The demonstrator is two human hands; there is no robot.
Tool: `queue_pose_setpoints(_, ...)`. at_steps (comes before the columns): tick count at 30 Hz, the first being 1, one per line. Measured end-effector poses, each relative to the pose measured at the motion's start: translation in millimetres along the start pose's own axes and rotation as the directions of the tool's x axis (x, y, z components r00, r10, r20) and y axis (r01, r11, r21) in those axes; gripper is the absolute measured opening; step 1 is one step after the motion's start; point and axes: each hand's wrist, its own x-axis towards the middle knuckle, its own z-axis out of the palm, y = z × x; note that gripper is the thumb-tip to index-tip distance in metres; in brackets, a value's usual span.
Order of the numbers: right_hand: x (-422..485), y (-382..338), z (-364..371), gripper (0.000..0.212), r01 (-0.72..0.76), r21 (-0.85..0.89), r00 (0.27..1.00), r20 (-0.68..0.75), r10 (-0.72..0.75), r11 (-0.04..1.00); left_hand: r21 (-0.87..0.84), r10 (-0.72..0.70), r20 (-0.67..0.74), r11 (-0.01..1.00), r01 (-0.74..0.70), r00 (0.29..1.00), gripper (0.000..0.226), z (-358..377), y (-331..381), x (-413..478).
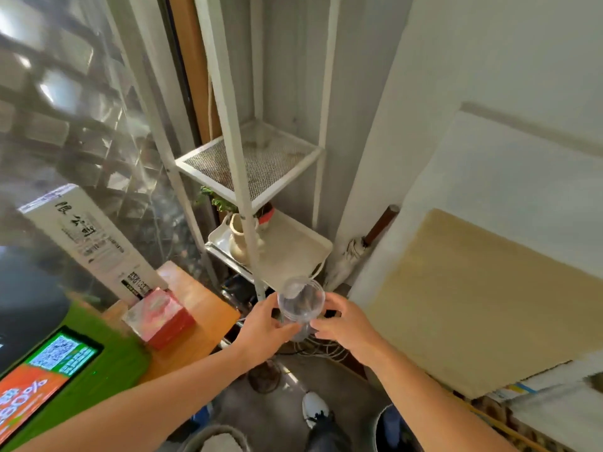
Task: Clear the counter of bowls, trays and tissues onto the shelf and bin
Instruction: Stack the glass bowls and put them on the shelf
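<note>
I see both hands raised together over the floor, in front of a white metal shelf that stands in the corner. The left hand and the right hand each curl around a clear plastic bowl, fingers and thumbs pressed to its sides from opposite directions, its open rim tilted up toward the camera. The bowl hangs just in front of the shelf's lower level, touching nothing but the two hands. On that lower level a pale tray carries a cream vase and a small green plant; the mesh level above it is bare. To the left, the wooden counter holds a red tissue box beside a tall white carton. A dark bin sits near the bottom edge, close to one white shoe.
</note>
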Motion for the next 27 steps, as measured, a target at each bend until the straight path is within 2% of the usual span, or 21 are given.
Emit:
queue_pose_setpoints(7,145.0,-13.1,-55.8,0.055,-0.08,-0.057,0.99,0.111,0.086,0.995,-0.081,-0.226,-0.121,0.973,0.218,0.967,0.065,29.2,-7.5,127.4)
queue_pose_setpoints(11,216.5,-14.8,-61.4,0.052,-0.068,-0.103,0.985,0.153,0.083,0.992,-0.128,-0.332,-0.241,0.942,0.309,0.912,0.065,39.0,-29.7,186.5)
queue_pose_setpoints(14,254.3,-10.7,-59.4,0.049,-0.073,-0.138,0.984,0.154,0.094,0.988,-0.231,-0.39,-0.288,0.915,0.331,0.875,0.062,45.7,-45.0,216.6)
queue_pose_setpoints(19,292.1,0.8,-54.9,0.051,-0.069,-0.157,0.979,0.178,0.097,0.985,-0.257,-0.416,-0.328,0.903,0.343,0.848,0.066,51.2,-64.6,249.8)
queue_pose_setpoints(27,321.5,25.7,-51.5,0.055,-0.029,-0.186,0.981,0.183,0.064,0.982,-0.302,-0.425,-0.327,0.893,0.333,0.844,0.072,61.9,-88.2,267.7)
